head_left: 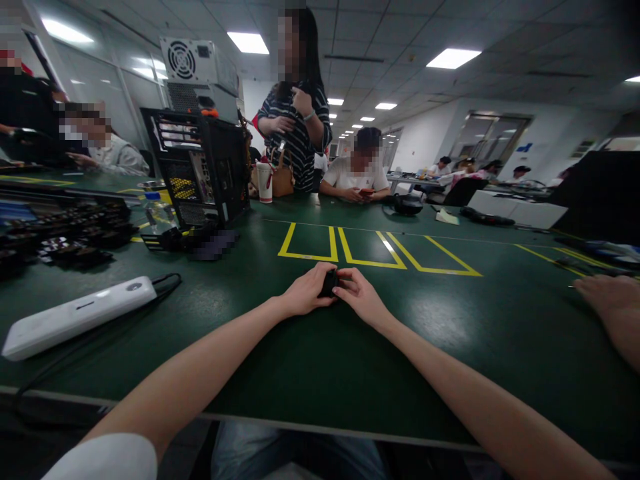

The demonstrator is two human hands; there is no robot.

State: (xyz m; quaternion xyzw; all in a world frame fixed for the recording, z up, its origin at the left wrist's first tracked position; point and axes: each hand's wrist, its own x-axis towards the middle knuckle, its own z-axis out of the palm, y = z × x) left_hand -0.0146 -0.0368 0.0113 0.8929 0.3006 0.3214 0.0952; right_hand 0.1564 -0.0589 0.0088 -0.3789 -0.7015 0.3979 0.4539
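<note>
Between my two hands, just above or on the green table [300, 373], is a small black block-like object [329, 283]; its exact kind cannot be made out. My left hand [309, 292] closes round its left side, fingers over the top and thumb below. From the right, my right hand [361, 295] holds the same object with thumb and fingertips. Right beyond my hands, yellow tape outlines [308, 257] mark the tabletop. Parts of the black object are hidden by my fingers.
A white power strip [80, 317] with a black cable lies at left. Behind it are a heap of black parts [75, 230], a clear bottle [159, 215] and an open computer case [200, 167]. Another person's hand [613, 310] rests at right. People are across the table.
</note>
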